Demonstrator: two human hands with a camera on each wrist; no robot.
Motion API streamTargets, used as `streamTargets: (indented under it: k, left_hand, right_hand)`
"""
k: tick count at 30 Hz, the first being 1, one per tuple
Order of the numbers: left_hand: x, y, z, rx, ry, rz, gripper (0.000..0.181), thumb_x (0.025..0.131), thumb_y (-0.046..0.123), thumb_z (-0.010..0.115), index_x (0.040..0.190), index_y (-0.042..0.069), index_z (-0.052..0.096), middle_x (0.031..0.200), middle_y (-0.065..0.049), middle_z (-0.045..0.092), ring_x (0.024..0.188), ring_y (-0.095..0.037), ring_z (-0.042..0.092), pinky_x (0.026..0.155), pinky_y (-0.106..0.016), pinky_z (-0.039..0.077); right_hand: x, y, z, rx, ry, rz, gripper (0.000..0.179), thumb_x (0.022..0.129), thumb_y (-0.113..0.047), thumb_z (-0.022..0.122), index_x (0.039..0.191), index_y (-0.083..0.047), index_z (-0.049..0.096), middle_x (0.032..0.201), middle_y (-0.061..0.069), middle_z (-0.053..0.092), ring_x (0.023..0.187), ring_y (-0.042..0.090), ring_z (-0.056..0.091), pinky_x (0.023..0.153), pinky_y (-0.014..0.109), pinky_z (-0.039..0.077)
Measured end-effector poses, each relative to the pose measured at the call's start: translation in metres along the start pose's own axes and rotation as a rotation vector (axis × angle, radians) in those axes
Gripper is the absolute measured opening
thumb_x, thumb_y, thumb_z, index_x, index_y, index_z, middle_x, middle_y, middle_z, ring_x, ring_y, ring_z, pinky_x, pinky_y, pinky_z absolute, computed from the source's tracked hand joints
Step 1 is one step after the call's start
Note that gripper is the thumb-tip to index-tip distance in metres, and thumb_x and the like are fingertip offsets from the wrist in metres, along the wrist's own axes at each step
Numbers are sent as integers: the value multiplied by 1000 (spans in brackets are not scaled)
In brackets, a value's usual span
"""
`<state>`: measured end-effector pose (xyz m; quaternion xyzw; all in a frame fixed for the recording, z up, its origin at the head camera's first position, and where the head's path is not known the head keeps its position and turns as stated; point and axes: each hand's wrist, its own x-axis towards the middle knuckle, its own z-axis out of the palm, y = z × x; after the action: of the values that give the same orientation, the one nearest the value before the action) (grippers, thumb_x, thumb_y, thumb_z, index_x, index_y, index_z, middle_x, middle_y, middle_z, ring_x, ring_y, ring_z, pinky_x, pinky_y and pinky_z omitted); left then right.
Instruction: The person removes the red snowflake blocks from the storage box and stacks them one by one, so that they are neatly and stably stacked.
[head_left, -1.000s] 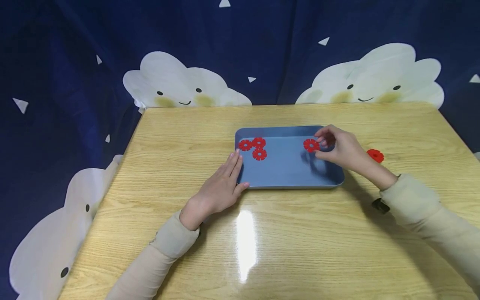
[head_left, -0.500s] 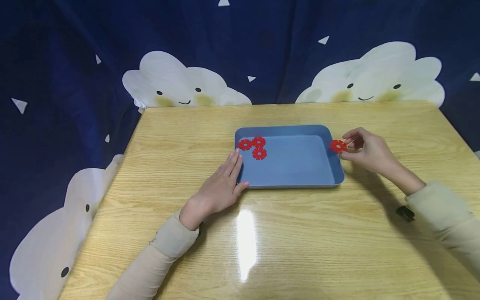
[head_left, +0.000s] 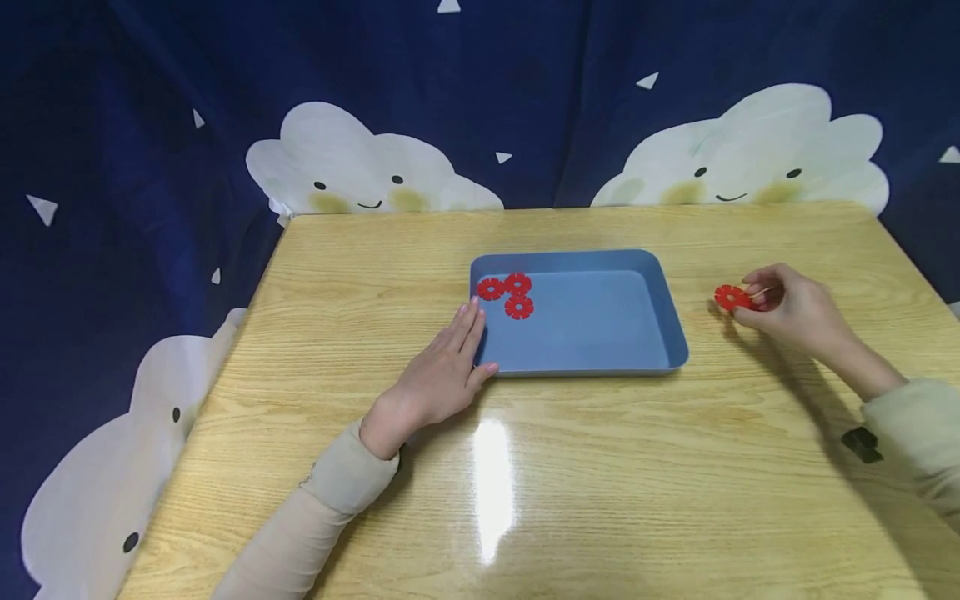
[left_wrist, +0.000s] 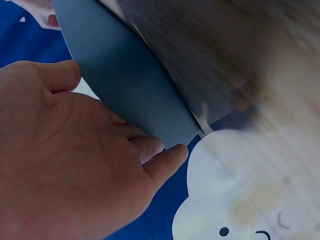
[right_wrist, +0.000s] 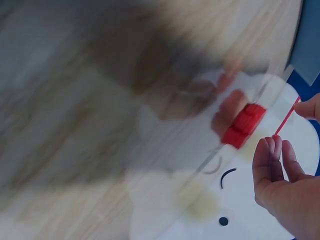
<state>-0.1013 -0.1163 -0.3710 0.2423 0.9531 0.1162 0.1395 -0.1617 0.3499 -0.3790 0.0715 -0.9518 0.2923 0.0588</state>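
A red snowflake disc (head_left: 731, 297) with a notched rim is pinched between the thumb and fingers of my right hand (head_left: 806, 312), above the table to the right of the tray. Edge-on, the same disc (right_wrist: 287, 116) appears as a thin line in the right wrist view, where a short stack of red discs (right_wrist: 243, 126) stands on the table beyond it. The hand mostly covers that stack in the head view. My left hand (head_left: 438, 371) lies with straight fingers along the left end of the blue tray (head_left: 592, 333); its fingertips (left_wrist: 177, 151) meet the tray's outer wall.
Inside the tray, three red discs (head_left: 517, 285) lie close together at the back left. The tray stands on a light wooden table (head_left: 637, 483), backed by a dark blue curtain (head_left: 555, 100) with printed clouds.
My right hand has carried the red disc from over the tray's right part, past its right rim, to near the stack. The left hand and the three discs have stayed put.
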Motion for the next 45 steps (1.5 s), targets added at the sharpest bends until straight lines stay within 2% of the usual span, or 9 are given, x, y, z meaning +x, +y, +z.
streamTargets:
  k: [6,13,36,45]
  left_hand:
    - [1,0,1,0,1,4,73,106,47,28,156,3,-1,162,-10,-16,148,-21,-13,119,-40,9]
    - [1,0,0,-3,-1,6,72,106,46,27,156,3,-1,162,-10,-16,148,-21,-13,119,-40,8]
    - [1,0,1,-13,-6,-5,73,106,47,28,156,4,-2,163,-9,-16,147,-19,-14,119,-39,7]
    - [1,0,0,-10,-4,-2,73,106,47,28,156,4,-1,163,-9,-15,147,-20,-14,119,-39,7]
  right_hand:
    - [-4,14,-3,-11,0,37,44,77,-5,80,112,10,57,98,28,63,69,-11,46,58,5,37]
    - [-9,22,-5,-23,3,39,44,77,-4,80,112,10,57,96,28,63,68,-13,45,56,5,37]
    - [-12,28,-5,-32,-18,67,45,77,-6,80,113,9,56,100,29,63,68,-15,45,55,6,39]
    - [-12,24,-8,-44,-23,65,44,80,-10,79,113,9,56,100,28,62,69,-15,44,54,7,39]
